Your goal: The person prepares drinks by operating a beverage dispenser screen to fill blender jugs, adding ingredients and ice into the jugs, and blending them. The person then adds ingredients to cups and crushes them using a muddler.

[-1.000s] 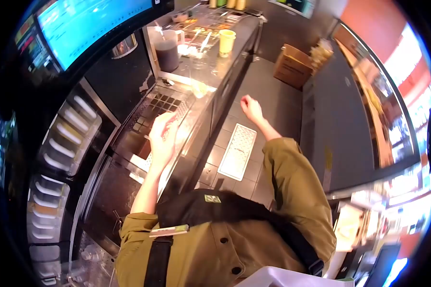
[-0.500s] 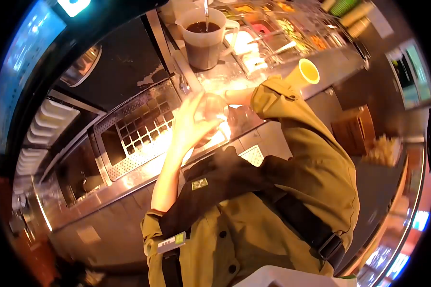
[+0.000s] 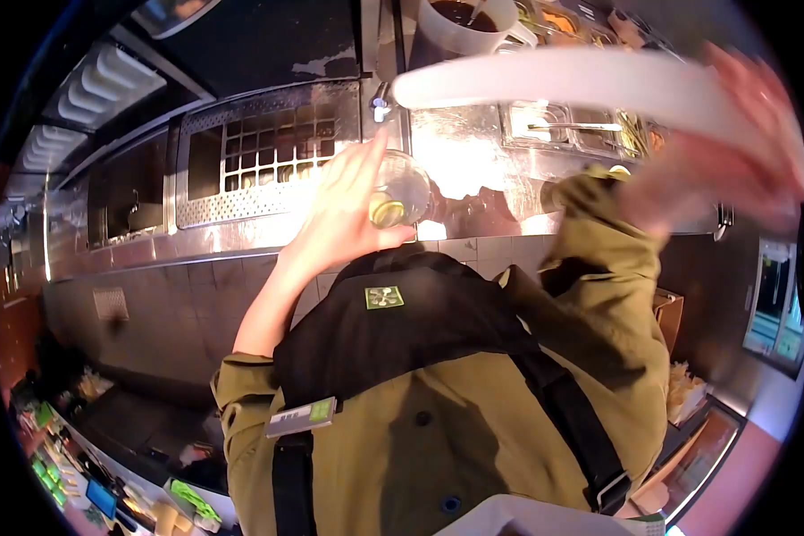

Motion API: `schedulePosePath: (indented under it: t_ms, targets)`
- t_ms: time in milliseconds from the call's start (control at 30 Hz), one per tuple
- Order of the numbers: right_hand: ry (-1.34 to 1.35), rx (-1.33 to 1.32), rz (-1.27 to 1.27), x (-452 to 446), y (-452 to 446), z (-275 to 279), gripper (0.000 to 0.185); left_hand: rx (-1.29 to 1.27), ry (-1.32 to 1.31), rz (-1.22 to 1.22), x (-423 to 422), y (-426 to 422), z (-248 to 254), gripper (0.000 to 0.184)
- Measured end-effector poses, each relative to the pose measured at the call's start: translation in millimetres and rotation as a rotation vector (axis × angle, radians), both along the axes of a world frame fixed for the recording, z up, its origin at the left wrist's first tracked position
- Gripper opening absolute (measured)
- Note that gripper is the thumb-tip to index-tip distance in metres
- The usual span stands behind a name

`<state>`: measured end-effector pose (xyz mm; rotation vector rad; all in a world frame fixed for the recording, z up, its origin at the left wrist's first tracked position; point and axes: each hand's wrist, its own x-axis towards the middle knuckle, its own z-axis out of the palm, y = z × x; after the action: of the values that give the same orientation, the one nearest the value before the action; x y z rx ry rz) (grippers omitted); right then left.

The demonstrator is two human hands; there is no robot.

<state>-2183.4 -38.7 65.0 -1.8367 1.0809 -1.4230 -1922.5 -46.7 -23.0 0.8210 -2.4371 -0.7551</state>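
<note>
On the metal counter, a clear cup (image 3: 408, 189) with a green-and-yellow citrus slice (image 3: 386, 210) inside stands tilted toward my view. My left hand (image 3: 347, 201) curves around its left side, fingers along the wall and thumb near the bottom edge. Up at the right, my right hand (image 3: 724, 147) is smeared by motion but closed around a long white muddler (image 3: 554, 79). The muddler stretches leftward above the counter, its rounded end apart from the cup. It covers part of the ingredient containers.
A jug of dark liquid (image 3: 460, 22) with a utensil in it stands at the back. Topping containers (image 3: 545, 121) sit to its right. Left of the cup, a sink (image 3: 196, 165) holds a grid rack. Black counter surface (image 3: 268, 45) lies behind it.
My right hand has come from beside the cup up to the right and now holds the white muddler. My left hand stays on the cup. The whole view has turned.
</note>
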Motion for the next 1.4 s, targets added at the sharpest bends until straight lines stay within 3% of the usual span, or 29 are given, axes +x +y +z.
schedulePosePath:
  t_ms: [133, 333, 433, 467, 500, 667, 800, 933, 1067, 1167, 1300, 1400]
  targets:
    - [0.123, 0.143, 0.216, 22, 30, 27, 0.034, 0.001, 0.06, -0.034, -2, -3, -4, 0.102]
    - [-0.005, 0.101, 0.244, 62, 25, 0, 0.038, 0.09, -0.029, -0.181, 0, -10, 7, 0.092]
    - [-0.204, 0.031, 0.134, 84, 27, -16, 0.04, -0.051, 0.088, -0.079, -18, -3, 13, 0.084]
    - [-0.382, -0.014, 0.03, 90, 29, -11, 0.044, -0.158, 0.104, 0.045, -24, 2, 0, 0.067]
    - [-0.562, -0.06, -0.079, 94, 33, -7, 0.049, -0.125, 0.11, 0.028, -25, 2, -1, 0.064]
    - [-0.272, 0.026, 0.122, 75, 29, -30, 0.046, -0.08, 0.164, -0.031, -26, -5, -8, 0.055]
    - [-0.266, 0.059, 0.13, 78, 26, -33, 0.043, -0.093, 0.19, -0.03, -23, -15, -3, 0.055]
    - [-0.309, 0.126, 0.199, 62, 40, 0, 0.041, -0.112, 0.179, -0.093, -25, -19, -6, 0.054]
    - [-0.253, 0.095, 0.149, 78, 27, -39, 0.039, -0.086, 0.176, -0.088, -24, -18, -4, 0.056]
    - [-0.301, 0.129, 0.191, 65, 37, -11, 0.038, -0.11, 0.148, -0.116, -24, -19, -3, 0.058]
    - [-0.26, 0.124, 0.157, 76, 35, -34, 0.036, -0.129, 0.158, -0.088, -24, -19, -11, 0.057]
    - [-0.312, 0.16, 0.191, 64, 43, -15, 0.035, -0.15, 0.156, -0.113, -25, -20, -6, 0.056]
